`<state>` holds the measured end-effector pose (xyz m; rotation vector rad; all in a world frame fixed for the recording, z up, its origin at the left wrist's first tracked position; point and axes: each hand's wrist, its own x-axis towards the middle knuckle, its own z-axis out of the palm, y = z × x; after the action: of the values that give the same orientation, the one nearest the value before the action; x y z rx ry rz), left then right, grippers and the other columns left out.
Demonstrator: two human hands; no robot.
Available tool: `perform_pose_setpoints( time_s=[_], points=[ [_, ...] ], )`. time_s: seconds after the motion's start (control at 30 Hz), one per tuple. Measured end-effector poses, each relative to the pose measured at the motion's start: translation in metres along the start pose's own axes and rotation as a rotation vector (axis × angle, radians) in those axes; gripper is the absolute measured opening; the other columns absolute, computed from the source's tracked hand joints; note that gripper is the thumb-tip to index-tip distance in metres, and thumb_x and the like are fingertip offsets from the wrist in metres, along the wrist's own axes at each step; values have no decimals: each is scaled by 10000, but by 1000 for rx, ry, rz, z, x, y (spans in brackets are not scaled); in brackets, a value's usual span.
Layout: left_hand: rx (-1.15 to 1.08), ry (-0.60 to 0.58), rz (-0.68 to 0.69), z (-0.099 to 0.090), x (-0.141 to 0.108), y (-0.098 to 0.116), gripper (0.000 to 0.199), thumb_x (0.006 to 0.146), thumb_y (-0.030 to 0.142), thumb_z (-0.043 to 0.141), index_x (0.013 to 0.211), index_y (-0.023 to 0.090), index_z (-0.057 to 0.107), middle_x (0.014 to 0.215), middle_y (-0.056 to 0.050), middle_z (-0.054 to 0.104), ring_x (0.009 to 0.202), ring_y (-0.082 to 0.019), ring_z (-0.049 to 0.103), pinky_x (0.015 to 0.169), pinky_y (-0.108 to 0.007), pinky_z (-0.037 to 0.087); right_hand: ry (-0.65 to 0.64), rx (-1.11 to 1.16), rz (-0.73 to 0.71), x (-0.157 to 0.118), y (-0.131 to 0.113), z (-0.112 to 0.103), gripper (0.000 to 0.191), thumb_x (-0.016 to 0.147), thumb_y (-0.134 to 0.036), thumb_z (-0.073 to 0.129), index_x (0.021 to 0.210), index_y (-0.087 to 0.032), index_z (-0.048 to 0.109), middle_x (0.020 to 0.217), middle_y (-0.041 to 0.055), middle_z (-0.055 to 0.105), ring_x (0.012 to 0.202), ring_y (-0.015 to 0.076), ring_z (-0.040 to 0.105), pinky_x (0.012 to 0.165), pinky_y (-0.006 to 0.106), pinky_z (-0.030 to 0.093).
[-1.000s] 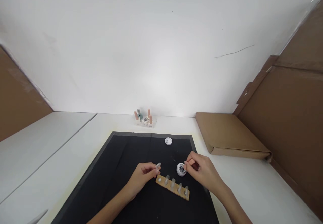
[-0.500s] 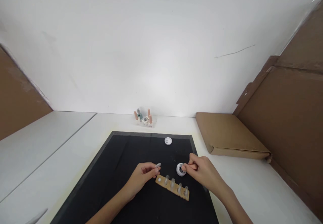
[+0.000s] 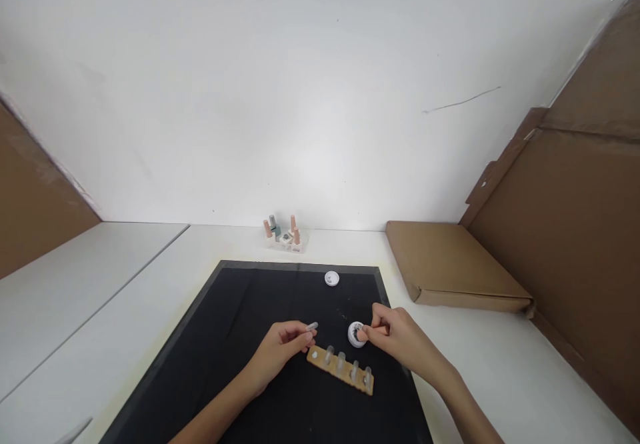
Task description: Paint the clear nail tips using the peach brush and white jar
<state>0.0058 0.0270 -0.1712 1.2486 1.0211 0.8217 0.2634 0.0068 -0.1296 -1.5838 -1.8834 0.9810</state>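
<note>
Between the thumb and fingers of my left hand [image 3: 286, 347] is a small pale nail tip [image 3: 312, 327]. Just right of it lies a wooden strip [image 3: 334, 368] with several clear nail tips standing on it and a white dab at its left end. My right hand [image 3: 395, 332] is closed in a pinch at the rim of a small round white jar [image 3: 353, 341], its fingertip over the dark, glittery contents. Whether those fingers hold anything is too small to tell. A white lid [image 3: 332, 279] lies farther back on the black mat [image 3: 270, 297].
Several nail polish bottles [image 3: 296, 239] stand in a clear holder by the white wall. At the right is a flat cardboard box [image 3: 455, 264], with a tall cardboard panel [image 3: 575, 231] beyond it. A grey pointed object [image 3: 75, 432] shows at the lower left.
The whole view has shifted very slightly. Both hands keep nearly the same pose, the left with the nail tip and the right at the jar.
</note>
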Motion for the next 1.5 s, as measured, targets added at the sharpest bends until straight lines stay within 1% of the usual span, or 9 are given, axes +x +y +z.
perform_pose_setpoints(
  time_s=[0.17, 0.3, 0.53, 0.67, 0.83, 0.97, 1.17, 1.33, 1.5],
  points=[
    [16, 4, 22, 0, 0, -1, 368, 685, 505, 753, 737, 140, 757, 655, -38, 674, 627, -158, 557, 662, -277, 445, -10, 39, -4, 2, 4, -2, 302, 811, -286, 566, 626, -222, 336, 471, -107, 310, 491, 87, 230, 485, 230, 174],
    [43, 13, 65, 2, 0, -3, 369, 675, 510, 757, 656, 142, 734, 670, -40, 656, 649, -162, 559, 643, -269, 442, 16, 71, -19, 3, 7, -6, 280, 823, -283, 560, 643, -222, 354, 467, -109, 319, 491, 89, 274, 509, 226, 225],
    [133, 52, 201, 9, -3, 4, 354, 739, 484, 715, 712, 132, 738, 720, -43, 619, 674, -167, 557, 631, -273, 424, 23, 110, -41, 1, 9, -4, 252, 858, -263, 563, 669, -208, 407, 487, -109, 360, 466, 73, 310, 492, 219, 236],
    [184, 65, 287, 25, -6, 22, 291, 816, 413, 651, 766, 140, 740, 732, -50, 619, 670, -166, 546, 620, -274, 413, 15, 106, -56, 2, 14, -1, 235, 904, -305, 588, 726, -171, 511, 530, -105, 388, 436, 61, 360, 460, 204, 311],
    [213, 32, 391, 55, -13, 51, 222, 839, 318, 628, 756, 153, 751, 732, -58, 645, 685, -167, 562, 641, -270, 426, -17, 107, -72, 6, 22, 0, 236, 933, -346, 575, 820, -139, 583, 628, -69, 515, 478, 62, 471, 478, 206, 424],
    [246, 9, 472, 70, -20, 53, 209, 843, 272, 622, 763, 147, 768, 711, -71, 674, 666, -165, 582, 629, -261, 441, -42, 132, -81, 8, 22, 1, 230, 918, -341, 592, 802, -144, 574, 612, -74, 502, 480, 67, 467, 483, 209, 414],
    [301, 73, 427, 62, -18, 29, 214, 852, 262, 614, 744, 154, 763, 690, -65, 691, 623, -158, 586, 589, -248, 445, -34, 164, -69, 10, 14, 2, 152, 844, -244, 579, 726, -185, 503, 526, -82, 471, 495, 79, 369, 492, 219, 270],
    [305, 147, 423, 49, -11, 22, 175, 834, 232, 626, 748, 153, 757, 685, -59, 677, 628, -159, 576, 598, -251, 446, -26, 181, -51, 11, 11, 5, 176, 832, -305, 556, 716, -193, 484, 535, -62, 535, 505, 91, 367, 502, 225, 274],
    [308, 195, 441, 46, -8, 19, 143, 816, 192, 628, 760, 149, 751, 701, -61, 679, 630, -157, 582, 600, -249, 455, 17, 206, -34, 11, 11, 1, 224, 837, -361, 575, 713, -200, 482, 533, -55, 543, 492, 91, 328, 505, 236, 259]
  ],
)
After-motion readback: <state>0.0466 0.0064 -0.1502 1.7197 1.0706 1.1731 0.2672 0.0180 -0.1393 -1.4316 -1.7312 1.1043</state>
